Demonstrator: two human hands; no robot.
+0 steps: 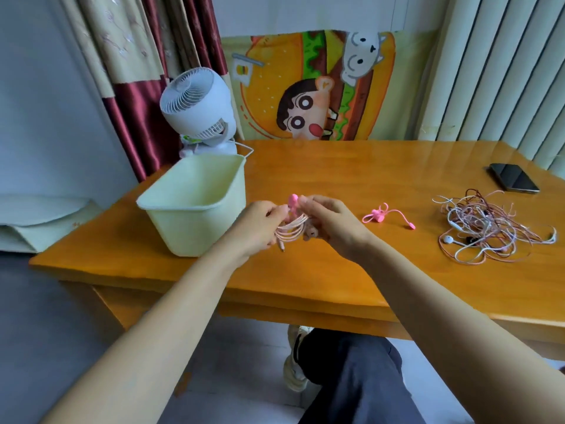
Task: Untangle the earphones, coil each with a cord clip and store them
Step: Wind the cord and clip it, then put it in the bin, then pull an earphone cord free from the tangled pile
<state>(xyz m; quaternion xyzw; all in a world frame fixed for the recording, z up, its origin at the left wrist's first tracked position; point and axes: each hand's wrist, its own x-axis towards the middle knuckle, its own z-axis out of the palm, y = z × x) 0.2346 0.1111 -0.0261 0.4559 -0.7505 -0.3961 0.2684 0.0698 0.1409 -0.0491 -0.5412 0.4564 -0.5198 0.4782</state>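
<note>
While our left hand (pixel 260 223) curls its fingers tight round the left side of the coiled earphone (pixel 292 228), our right hand (pixel 331 229) grips the right side, fingers bent in close. Both hands hold it up above the table (pixel 351 175), near its front edge. The pale pink loops are bunched between the two hands, and the plug end hangs down from the bundle. A pink cord clip (pixel 293 199) pokes up at the top of the coil, right against our right fingertips (pixel 303 201); whether they pinch it or only touch it, we cannot tell. Just left of our hands sits the pale green bin (pixel 195 206), open side up. To the right, a spare cord clip (pixel 379 214) lies flat on the wood. Farther right sprawls the tangle of earphones (pixel 489 237), pink and white cords heaped together, with a dark phone (pixel 513 178) lying beyond it.
</note>
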